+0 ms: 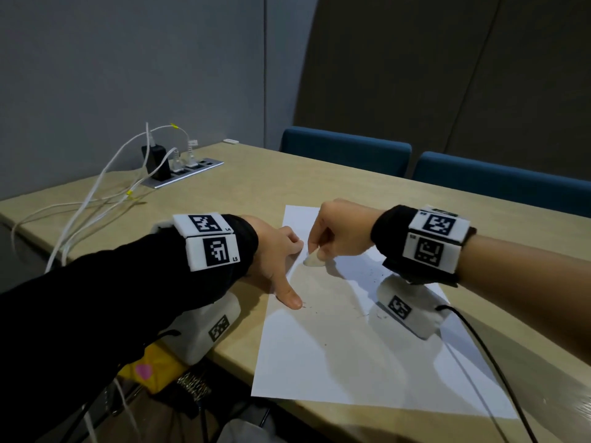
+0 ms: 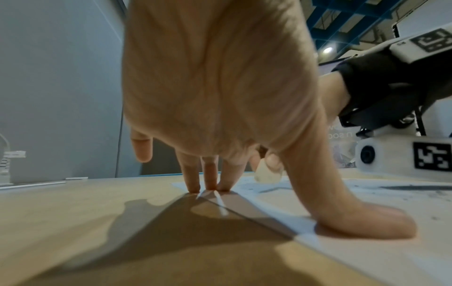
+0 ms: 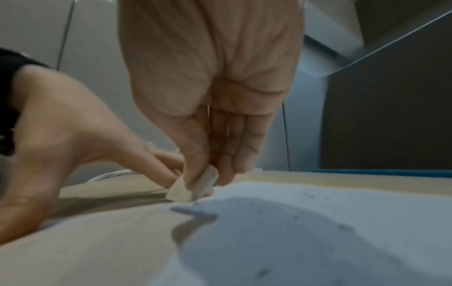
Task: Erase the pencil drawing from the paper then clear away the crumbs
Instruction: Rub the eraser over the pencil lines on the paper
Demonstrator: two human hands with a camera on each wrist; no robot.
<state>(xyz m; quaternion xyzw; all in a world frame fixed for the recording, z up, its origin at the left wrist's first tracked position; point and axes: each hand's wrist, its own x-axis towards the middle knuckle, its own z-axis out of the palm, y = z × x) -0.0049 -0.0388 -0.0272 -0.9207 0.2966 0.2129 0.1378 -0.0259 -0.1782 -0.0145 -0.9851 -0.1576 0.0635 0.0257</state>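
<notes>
Rubbing is the step in hand, and the paper (image 1: 335, 353) lies flat on the table (image 1: 262, 180), its near edge close to the person. Nearest on the sheet, the left hand (image 1: 275, 251) is spread, fingers straight, holding nothing: the thumb (image 2: 367, 220) presses flat on the paper's left edge and 3 fingertips (image 2: 210, 185) plant further along that edge. That pins the sheet. Just beyond the thumb, dark crumbs (image 1: 308, 306) lie scattered, and more speckle the sheet under the right wrist. A faint grey smear runs through the middle, so most of the drawing looks gone, though a few thin strokes may remain; they are too small to be sure.

Further up, the right hand (image 1: 339, 231) pinches a small white eraser (image 1: 311, 259) between thumb and fingertips, its tip at the paper near the left fingers; whether it touches or hangs just above, I cannot tell.

My read: erasing is near its end. The next move calls for short strokes over any leftover marks, left hand holding the sheet firm, then a sweep of the crumbs off the paper.
</notes>
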